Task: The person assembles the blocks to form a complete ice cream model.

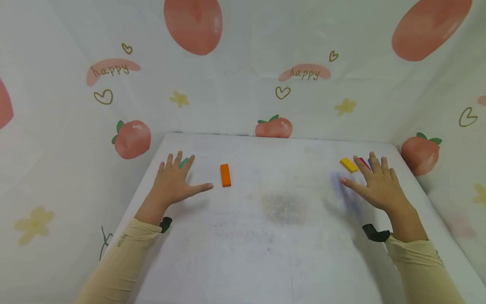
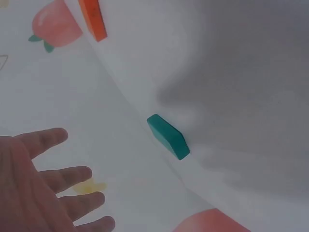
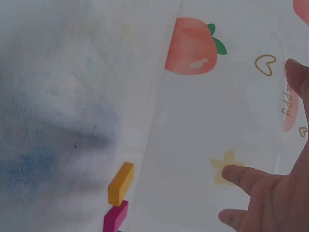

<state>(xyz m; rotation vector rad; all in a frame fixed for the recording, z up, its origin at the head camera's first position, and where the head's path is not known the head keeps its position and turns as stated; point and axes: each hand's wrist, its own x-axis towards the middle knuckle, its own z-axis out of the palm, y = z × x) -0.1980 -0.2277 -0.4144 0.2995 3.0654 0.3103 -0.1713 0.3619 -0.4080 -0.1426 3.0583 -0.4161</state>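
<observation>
My left hand [image 1: 172, 183] is spread with straight fingers above the table's left side, holding nothing. Partly hidden behind its fingers lies a teal block [image 2: 168, 137], seen whole in the left wrist view. An orange block [image 1: 225, 175] lies to the right of the left thumb, apart from it. On the right side, my right hand [image 1: 379, 185] hovers with fingers spread and nothing in its grasp. Around its fingertips are a yellow block [image 1: 349, 165], a magenta block [image 3: 115, 217] and a dark blue-grey block [image 1: 371, 161], the last two partly covered by fingers in the head view.
The white table [image 1: 243, 261] carries a grey smudge near its middle and a bluish stain by the right hand. A white curtain [image 1: 235, 93] printed with peaches, hearts and flowers surrounds the back and sides. Black straps [image 1: 376, 233] show at both wrists.
</observation>
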